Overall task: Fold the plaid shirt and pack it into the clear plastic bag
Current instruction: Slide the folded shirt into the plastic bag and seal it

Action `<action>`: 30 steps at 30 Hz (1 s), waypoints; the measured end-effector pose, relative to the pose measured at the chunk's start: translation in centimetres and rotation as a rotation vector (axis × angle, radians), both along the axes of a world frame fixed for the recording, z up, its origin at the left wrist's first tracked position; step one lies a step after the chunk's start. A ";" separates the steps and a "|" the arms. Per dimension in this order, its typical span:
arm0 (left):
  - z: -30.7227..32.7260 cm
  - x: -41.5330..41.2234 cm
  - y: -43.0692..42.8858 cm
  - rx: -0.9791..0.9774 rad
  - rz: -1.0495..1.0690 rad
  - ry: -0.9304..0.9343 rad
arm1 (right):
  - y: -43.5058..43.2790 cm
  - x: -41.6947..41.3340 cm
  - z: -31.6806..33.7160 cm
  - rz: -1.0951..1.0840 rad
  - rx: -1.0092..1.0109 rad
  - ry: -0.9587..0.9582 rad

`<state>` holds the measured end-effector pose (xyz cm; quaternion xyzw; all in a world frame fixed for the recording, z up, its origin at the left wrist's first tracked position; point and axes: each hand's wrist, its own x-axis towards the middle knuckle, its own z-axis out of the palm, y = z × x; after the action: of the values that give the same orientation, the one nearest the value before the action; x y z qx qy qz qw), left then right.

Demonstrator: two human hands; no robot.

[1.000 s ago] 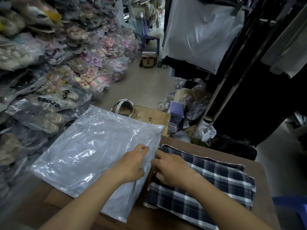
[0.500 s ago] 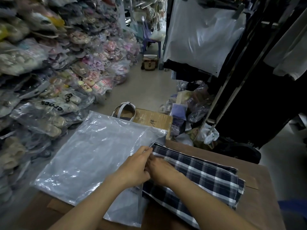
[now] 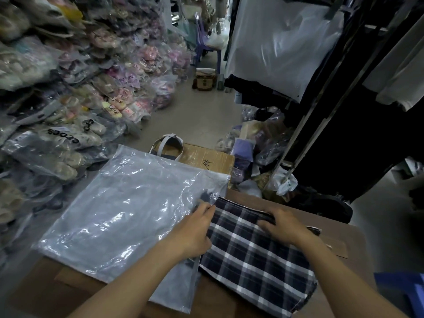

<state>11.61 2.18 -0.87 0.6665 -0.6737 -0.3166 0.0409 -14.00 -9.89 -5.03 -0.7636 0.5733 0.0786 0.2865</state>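
The folded dark blue and white plaid shirt [image 3: 257, 255] lies on the brown cardboard table top [image 3: 339, 228], right of centre. A clear plastic bag [image 3: 119, 212] lies flat to its left, its open edge facing the shirt. My left hand [image 3: 195, 232] pinches the bag's upper flap at that open edge, lifting it slightly. My right hand [image 3: 282, 226] rests palm down on the shirt's far edge, fingers gripping the fabric. The shirt's left corner sits just at the bag's mouth, partly under the plastic.
Heaps of bagged shoes [image 3: 68, 106] fill the left side. A taped cardboard box [image 3: 206, 157] with a strap sits beyond the bag. A clothes rack with dark garments [image 3: 344, 134] stands at the right. Small bagged items clutter the floor near it.
My right hand has moved from beside the left hand to the shirt's far edge. The shirt has slid left, closer to the bag's mouth. My left hand keeps hold of the bag's edge.
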 end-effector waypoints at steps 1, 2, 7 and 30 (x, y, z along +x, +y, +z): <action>0.0 -0.3 0.0 0.004 -0.004 -0.012 | 0.1 0.8 -0.1 -0.012 -0.025 -0.012; 0.1 -0.5 0.0 0.008 -0.007 -0.022 | 0.2 1.8 -0.4 -0.025 -0.050 -0.045; 0.0 -1.6 0.1 0.038 -0.009 -0.019 | 1.1 8.1 -0.6 -0.033 -0.125 -0.187; 0.3 -3.9 0.1 0.044 -0.019 0.018 | 3.0 6.4 -0.4 -0.351 0.198 -0.575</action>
<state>7.73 2.29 -0.52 0.6578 -0.6725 -0.3378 0.0294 -7.64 -6.88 -5.41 -0.6130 0.5813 -0.1349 0.5178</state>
